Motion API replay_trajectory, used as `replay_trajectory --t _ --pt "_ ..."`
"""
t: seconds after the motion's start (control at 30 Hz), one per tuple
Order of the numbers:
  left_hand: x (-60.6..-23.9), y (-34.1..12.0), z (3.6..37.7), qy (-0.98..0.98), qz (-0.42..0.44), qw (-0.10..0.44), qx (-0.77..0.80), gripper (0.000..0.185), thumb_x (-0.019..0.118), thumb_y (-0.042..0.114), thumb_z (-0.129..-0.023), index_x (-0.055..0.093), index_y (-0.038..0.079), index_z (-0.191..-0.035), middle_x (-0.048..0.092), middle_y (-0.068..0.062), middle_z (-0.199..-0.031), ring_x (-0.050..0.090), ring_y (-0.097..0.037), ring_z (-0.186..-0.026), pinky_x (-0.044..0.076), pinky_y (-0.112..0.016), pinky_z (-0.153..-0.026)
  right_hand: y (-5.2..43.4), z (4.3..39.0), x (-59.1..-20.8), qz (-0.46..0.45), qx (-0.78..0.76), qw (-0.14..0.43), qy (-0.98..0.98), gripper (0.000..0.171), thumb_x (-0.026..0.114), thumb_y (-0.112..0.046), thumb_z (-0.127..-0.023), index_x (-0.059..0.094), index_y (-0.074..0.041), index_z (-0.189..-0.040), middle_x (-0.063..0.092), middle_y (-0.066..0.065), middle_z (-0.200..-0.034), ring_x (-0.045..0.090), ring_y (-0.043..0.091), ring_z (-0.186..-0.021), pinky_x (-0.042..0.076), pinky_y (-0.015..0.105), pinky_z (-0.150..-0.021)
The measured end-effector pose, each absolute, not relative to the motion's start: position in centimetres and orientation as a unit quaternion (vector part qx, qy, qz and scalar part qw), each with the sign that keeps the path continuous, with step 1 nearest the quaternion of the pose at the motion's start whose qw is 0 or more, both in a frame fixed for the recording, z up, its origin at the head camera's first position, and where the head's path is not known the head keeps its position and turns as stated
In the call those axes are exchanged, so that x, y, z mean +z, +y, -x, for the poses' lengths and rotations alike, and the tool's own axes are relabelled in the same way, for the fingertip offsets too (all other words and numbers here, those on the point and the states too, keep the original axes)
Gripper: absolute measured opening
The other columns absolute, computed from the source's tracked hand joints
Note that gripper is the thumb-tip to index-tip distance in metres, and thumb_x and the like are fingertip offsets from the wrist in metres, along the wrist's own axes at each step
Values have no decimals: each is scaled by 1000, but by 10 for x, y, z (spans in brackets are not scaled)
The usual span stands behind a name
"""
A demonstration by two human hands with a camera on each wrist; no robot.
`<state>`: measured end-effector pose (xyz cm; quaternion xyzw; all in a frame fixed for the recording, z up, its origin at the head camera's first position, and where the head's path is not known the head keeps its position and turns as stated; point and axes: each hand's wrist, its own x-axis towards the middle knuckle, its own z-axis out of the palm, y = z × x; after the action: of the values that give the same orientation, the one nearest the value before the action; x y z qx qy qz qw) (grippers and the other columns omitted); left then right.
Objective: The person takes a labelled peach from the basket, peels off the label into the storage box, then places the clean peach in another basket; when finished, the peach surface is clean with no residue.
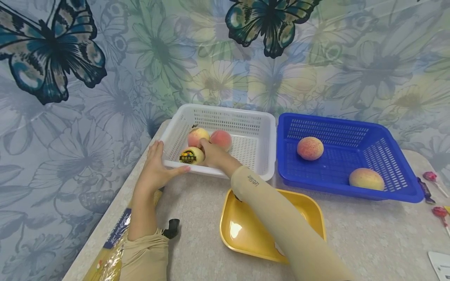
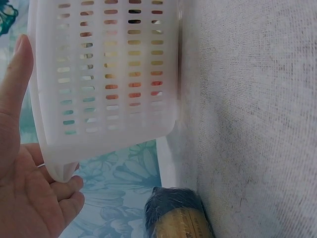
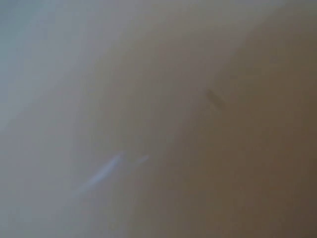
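Observation:
In the head view my left hand point(image 1: 154, 168) holds the near left corner of a white basket point(image 1: 219, 109). Its thumb lies along the front rim, and in the left wrist view the fingers point(image 2: 68, 191) bend round the corner lip. My right hand point(image 1: 218, 157) reaches over the front rim among three peaches. Close by its fingers are a pale peach with a black-and-gold sticker point(image 1: 191, 157) and a yellow-red peach point(image 1: 198, 136); behind it sits a pinker peach point(image 1: 223, 139). I cannot tell which peach it grips. The right wrist view is only a blur.
A blue basket point(image 1: 337, 195) with two peaches adjoins on the right. My right forearm crosses a yellow tray point(image 1: 242, 234). A wrapped yellow packet point(image 1: 112, 249) lies along the table's left edge. Lollipops point(image 1: 429, 176) lie at the far right, and a patterned cloth hangs behind.

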<state>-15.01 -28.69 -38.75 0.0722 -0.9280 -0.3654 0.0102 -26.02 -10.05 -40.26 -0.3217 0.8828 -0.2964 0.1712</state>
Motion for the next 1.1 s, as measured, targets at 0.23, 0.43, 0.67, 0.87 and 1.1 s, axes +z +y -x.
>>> replay_trajectory --t 0.23,0.43,0.67,0.87,1.1 --pt "-388 -288 150 -927 -71 12 -369 128 82 52 -75 -1 0 -158 -6 -21 -166 -5 -40 -154 11 -65 -120 -99 261 -404 371 -282 168 868 71 75 -32 -89 41 -22 -151 54 5 -146 52 24 -133 39 41 -114" --pt "-387 -288 149 -927 -70 13 -369 128 83 51 -75 0 0 -158 -5 -22 -166 -6 -40 -154 10 -65 -121 -98 260 -402 332 -306 178 874 66 76 -28 -87 44 -18 -144 57 10 -141 54 28 -130 40 43 -113" --pt "-388 -287 149 -927 -73 14 -369 129 84 52 -74 1 0 -158 -6 -21 -166 -6 -41 -153 9 -65 -120 -94 260 -400 362 -256 171 880 72 73 -37 -90 40 -23 -152 57 10 -143 56 26 -129 41 40 -113" --pt "-390 -286 150 -927 -70 19 -369 129 85 49 -74 2 -2 -158 -4 -23 -165 -6 -42 -153 8 -65 -120 -86 261 -397 368 -274 146 877 70 77 -29 -87 45 -21 -149 55 5 -145 55 25 -130 40 41 -113" --pt "-390 -287 150 -928 -72 22 -364 129 84 50 -74 1 -2 -157 -5 -24 -165 -4 -45 -153 10 -66 -120 -64 256 -375 348 -336 144 863 72 79 -27 -85 45 -24 -148 54 3 -145 53 23 -124 45 42 -106"
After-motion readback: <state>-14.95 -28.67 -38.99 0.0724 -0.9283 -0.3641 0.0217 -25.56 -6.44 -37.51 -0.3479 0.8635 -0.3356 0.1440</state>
